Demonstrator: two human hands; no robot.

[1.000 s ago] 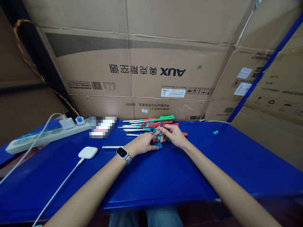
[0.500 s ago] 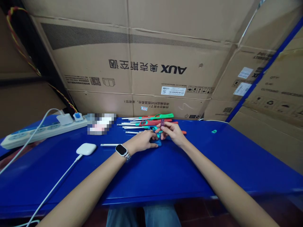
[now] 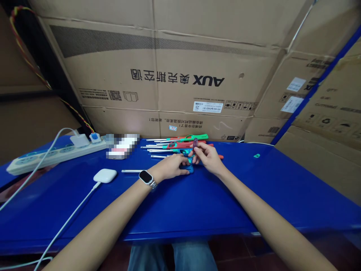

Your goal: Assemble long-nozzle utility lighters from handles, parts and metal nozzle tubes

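Note:
My left hand, with a watch on the wrist, rests on the blue table and pins down a blue lighter whose metal rod points left. My right hand is closed in a pinch on a small purple piece held just above the lighter's handle. Behind both hands lies a row of several long-nosed lighters with red, green and teal handles, rods pointing left.
A white power strip with plugs lies at the far left. A white charging case with a cable sits left of my left arm. A small teal piece lies at the right. Cardboard boxes wall the table's back.
The right hand has lifted the purple piece slightly above the lighter handle. The left hand stays on the blue lighter. The view has shifted a little.

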